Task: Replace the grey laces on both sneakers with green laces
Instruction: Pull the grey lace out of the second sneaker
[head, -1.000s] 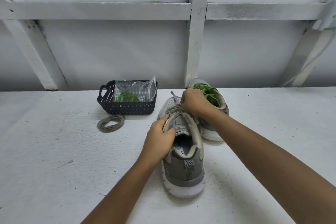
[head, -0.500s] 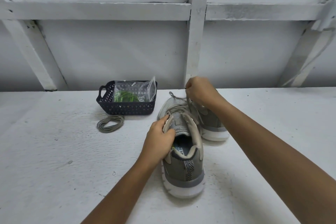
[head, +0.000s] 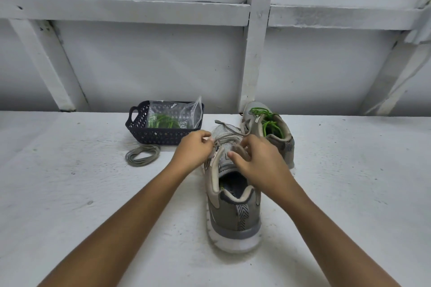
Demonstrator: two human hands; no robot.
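Centrally, both hands work the near sneaker, likely to unthread its grey lace: left hand pinches it by the left eyelets, right hand pinches it over the tongue. Far sneaker already wears green; spare green laces wait in the basket, far left.

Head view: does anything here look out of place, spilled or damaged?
Nothing is spilled or damaged. One coil of grey lace lies loose on the surface in front of the basket, and the far sneaker has its green laces hanging untied into the opening.
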